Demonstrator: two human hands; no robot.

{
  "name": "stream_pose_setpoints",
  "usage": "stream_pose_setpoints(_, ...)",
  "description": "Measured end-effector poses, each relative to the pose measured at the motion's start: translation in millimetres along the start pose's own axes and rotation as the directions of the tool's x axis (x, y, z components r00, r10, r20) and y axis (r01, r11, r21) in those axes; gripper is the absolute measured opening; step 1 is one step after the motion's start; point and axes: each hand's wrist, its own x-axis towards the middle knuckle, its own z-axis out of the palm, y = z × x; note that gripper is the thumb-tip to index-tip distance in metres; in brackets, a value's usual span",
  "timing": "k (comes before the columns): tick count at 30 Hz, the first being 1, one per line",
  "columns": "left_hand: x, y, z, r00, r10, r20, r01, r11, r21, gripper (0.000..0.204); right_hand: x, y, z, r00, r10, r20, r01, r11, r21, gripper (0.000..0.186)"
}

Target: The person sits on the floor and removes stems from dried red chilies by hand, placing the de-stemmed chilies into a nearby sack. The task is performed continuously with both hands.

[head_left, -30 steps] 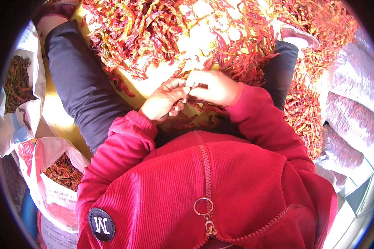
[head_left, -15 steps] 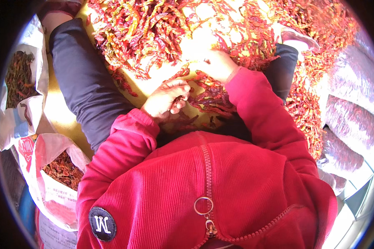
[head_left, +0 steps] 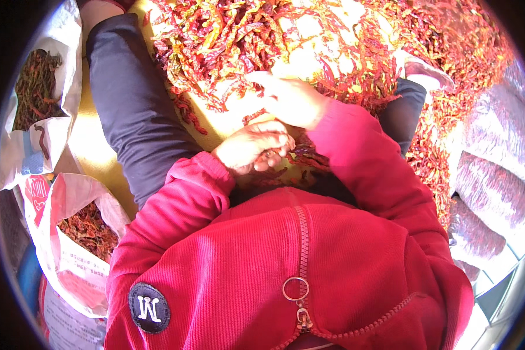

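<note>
My left hand (head_left: 252,149), low between my legs, is closed, its fingers curled around something small that I cannot make out, beside loose dried red chillies (head_left: 309,154). My right hand (head_left: 289,99) reaches a little above it, toward the large heap of wrinkled red chillies (head_left: 227,41); its fingers are washed out by glare, so their grip is unclear. The chillies lie spread on a bright yellow surface (head_left: 102,157) between my dark-trousered legs (head_left: 134,99).
Two open white sacks sit at the left, the upper (head_left: 70,70) with darker dried pods, the lower (head_left: 58,256) with red bits. More chillies (head_left: 461,35) spread to the upper right. Several filled clear bags (head_left: 487,186) are stacked on the right.
My right hand has parted from my left hand and moved upward toward the heap, then a little leftward. My left hand stays closed and sits slightly farther right in view.
</note>
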Motion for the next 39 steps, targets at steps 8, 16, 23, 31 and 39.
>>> stream_pose_setpoints(8, -8.8, 3.3, 2.8, 0.999, 0.005, 0.05, -0.003, 0.998, -0.057, 0.006, 17.8, 10.3, -6.3, 0.955, 0.296, -0.037, -0.281, 0.849, -0.448, 0.034)
stream_pose_setpoints(16, -3.9, 1.2, 3.5, 0.999, 0.048, -0.013, -0.046, 0.994, 0.102, 0.011, -69.1, 70.4, -12.5, 0.929, 0.346, -0.13, -0.37, 0.87, -0.327, 0.025)
stream_pose_setpoints(23, -1.1, -3.2, 2.9, 0.999, 0.027, -0.032, -0.024, 0.997, 0.075, 0.011, -51.4, 51.5, -26.2, 0.894, 0.323, -0.31, -0.383, 0.91, -0.156, 0.033)
stream_pose_setpoints(31, -2.4, 1.4, 3.4, 1.0, -0.023, -0.004, 0.023, 0.998, 0.055, 0.007, -46.9, 44.9, 13.3, 0.984, 0.169, -0.057, -0.175, 0.858, -0.482, 0.03)
stream_pose_setpoints(39, -3.5, -2.1, 1.1, 1.0, 0.01, -0.015, -0.011, 1.0, -0.02, 0.007, -77.4, 31.4, -4.8, 0.977, 0.211, -0.041, -0.207, 0.878, -0.432, 0.019)
